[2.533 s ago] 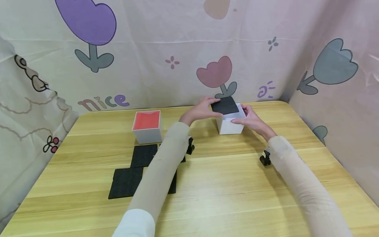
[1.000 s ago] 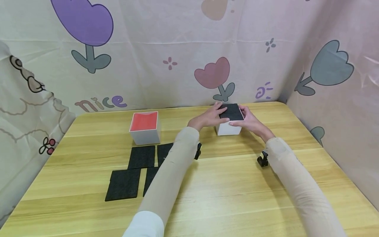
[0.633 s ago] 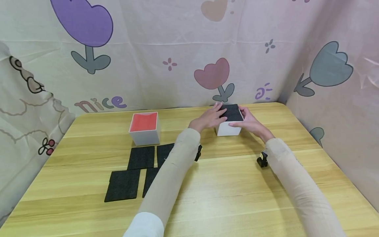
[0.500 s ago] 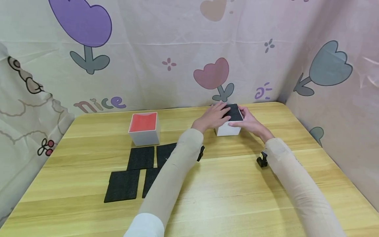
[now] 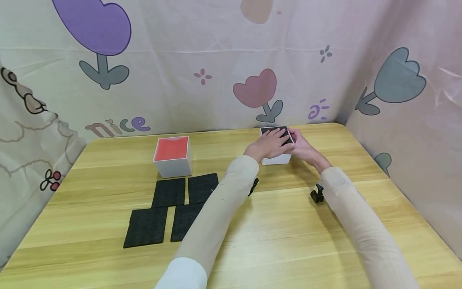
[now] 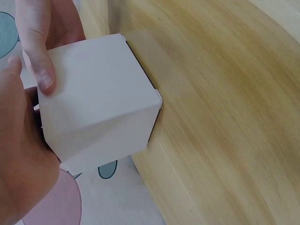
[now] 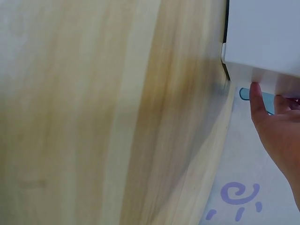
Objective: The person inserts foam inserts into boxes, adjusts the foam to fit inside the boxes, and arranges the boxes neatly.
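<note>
A white box (image 5: 276, 160) stands at the back right of the table, and a black square sheet (image 5: 267, 129) lies within its rim. The left hand (image 5: 270, 143) lies flat on that sheet, fingers spread and fairly straight. At the box's right side the right hand (image 5: 304, 150) grips it, its thumb on the front face. In the left wrist view the box (image 6: 98, 84) shows two faces, with the left hand (image 6: 23, 154) over its top. The right wrist view has the right hand's (image 7: 281, 136) fingertips against the side of the box (image 7: 267, 37).
A second white box (image 5: 174, 167) with a red sheet (image 5: 171, 148) at its top stands at the back left. Several black square sheets (image 5: 169, 192) lie on the wooden table (image 5: 288, 245) in front of it. A printed cloth (image 5: 180, 92) hangs behind.
The black sheet went from the left hand's grip down onto the right box. The left hand has since shifted right across it, uncovering its left edge. The right hand stays on the box.
</note>
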Tool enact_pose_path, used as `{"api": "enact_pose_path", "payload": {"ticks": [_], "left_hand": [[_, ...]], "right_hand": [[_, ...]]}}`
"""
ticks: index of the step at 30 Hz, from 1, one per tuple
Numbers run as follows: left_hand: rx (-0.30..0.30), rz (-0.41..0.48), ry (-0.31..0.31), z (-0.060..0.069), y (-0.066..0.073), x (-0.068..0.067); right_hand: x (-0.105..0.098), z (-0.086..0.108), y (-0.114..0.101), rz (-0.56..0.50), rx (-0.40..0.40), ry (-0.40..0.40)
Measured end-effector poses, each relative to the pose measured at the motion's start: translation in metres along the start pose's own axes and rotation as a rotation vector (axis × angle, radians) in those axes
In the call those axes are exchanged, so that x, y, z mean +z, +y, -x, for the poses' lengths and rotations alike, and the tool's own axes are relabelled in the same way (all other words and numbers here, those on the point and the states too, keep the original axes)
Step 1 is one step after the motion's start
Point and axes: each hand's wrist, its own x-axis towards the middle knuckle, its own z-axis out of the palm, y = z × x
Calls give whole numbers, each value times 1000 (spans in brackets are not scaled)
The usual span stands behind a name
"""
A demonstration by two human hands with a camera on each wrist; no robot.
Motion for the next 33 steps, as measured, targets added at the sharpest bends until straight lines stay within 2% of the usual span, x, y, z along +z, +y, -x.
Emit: {"api": "enact_pose_path", "payload": {"ticks": [6, 17, 25, 33], "left_hand": [[8, 5, -22, -1, 0, 1], [26, -102, -23, 2, 5, -1], [20, -137, -29, 3, 4, 1], [60, -172, 1, 12, -1, -2]], "right_hand": [[0, 1, -2, 13, 13, 7], [-1, 1, -3, 16, 23, 16], [0, -1, -3, 18, 35, 16], [-3, 0, -1, 29, 48, -1]]}}
